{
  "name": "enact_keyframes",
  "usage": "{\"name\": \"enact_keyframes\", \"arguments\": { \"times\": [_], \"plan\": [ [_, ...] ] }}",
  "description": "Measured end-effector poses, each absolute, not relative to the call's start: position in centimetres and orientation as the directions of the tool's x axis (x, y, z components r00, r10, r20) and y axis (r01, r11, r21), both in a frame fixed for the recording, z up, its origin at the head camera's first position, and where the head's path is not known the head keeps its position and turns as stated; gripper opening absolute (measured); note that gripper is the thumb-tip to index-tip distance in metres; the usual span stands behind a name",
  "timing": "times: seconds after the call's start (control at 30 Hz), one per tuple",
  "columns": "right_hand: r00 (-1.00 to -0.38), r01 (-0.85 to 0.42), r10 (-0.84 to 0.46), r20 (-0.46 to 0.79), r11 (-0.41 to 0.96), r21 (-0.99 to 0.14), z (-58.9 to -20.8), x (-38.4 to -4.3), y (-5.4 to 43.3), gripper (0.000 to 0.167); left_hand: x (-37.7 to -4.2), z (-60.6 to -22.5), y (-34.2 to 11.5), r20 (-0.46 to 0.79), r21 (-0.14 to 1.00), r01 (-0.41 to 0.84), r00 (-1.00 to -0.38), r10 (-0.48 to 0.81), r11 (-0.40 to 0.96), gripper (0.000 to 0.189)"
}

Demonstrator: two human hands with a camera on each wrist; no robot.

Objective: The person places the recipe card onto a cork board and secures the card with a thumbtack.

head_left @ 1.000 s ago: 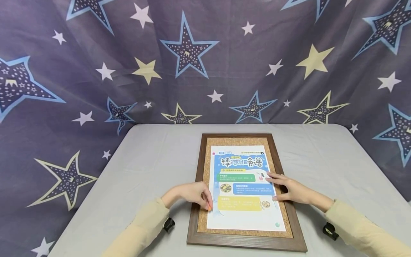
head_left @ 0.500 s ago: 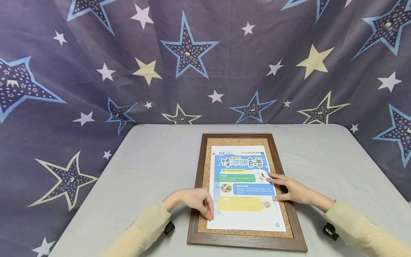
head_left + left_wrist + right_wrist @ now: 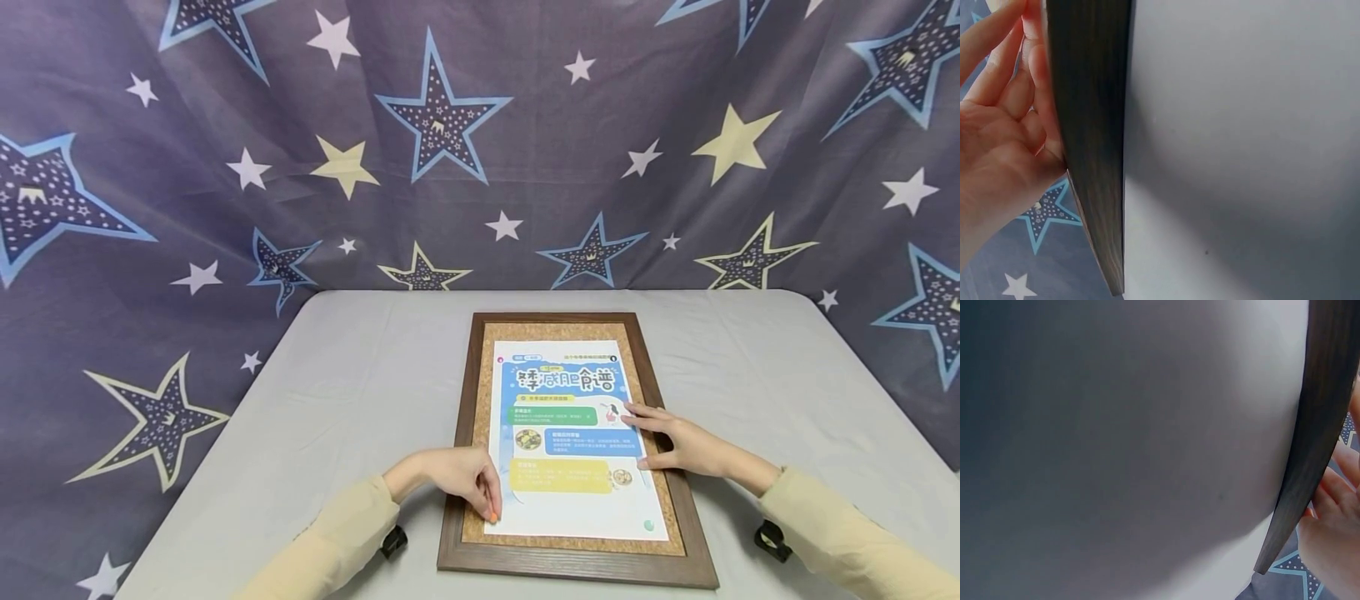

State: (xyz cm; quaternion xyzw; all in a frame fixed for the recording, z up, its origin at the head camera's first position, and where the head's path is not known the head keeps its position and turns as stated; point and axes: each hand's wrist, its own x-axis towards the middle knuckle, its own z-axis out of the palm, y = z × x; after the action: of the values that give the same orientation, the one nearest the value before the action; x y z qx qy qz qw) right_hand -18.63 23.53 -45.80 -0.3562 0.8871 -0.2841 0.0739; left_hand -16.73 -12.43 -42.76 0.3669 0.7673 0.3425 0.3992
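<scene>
In the head view a printed poster (image 3: 570, 517) lies on a cork board (image 3: 551, 331) with a dark wooden frame (image 3: 577, 564). My left hand (image 3: 467, 479) pinches a small orange push pin (image 3: 493, 517) between thumb and fingertips, at the poster's lower left corner. A pink push pin (image 3: 500, 360), a black one at the top right and a green push pin (image 3: 648, 525) mark the other corners. My right hand (image 3: 686, 443) rests with spread fingers on the poster's right edge. In the left wrist view the frame hides part of the left hand (image 3: 1004, 134); the pin is hidden there.
The board lies on a table with a grey cloth (image 3: 367, 367). Behind and beside it hangs a dark curtain (image 3: 510, 192) printed with stars. Black wrist straps (image 3: 393, 542) show below both sleeves. The frame's side (image 3: 1313, 425) stands along the right hand in the right wrist view.
My left hand has slid down the poster's left edge with the orange push pin, from beside the yellow box to the lower left corner. My right hand has stayed in place.
</scene>
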Motion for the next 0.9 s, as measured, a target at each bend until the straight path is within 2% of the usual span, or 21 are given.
{"name": "enact_keyframes", "arguments": {
  "times": [0.53, 0.9],
  "plan": [
    [-0.735, -0.593, -0.674, 0.079, 0.582, -0.557, -45.9, -18.6, 23.6, 0.068, -16.3, -42.8, -12.0, -0.359, 0.789, 0.314, -0.461, 0.811, 0.528, 0.001],
    [-0.732, -0.603, -0.675, 0.092, 0.579, -0.549, -45.8, -18.5, 23.6, 0.068, -15.7, -43.4, -12.2, -0.292, 0.759, 0.363, -0.552, 0.781, 0.541, 0.008]
  ]
}}
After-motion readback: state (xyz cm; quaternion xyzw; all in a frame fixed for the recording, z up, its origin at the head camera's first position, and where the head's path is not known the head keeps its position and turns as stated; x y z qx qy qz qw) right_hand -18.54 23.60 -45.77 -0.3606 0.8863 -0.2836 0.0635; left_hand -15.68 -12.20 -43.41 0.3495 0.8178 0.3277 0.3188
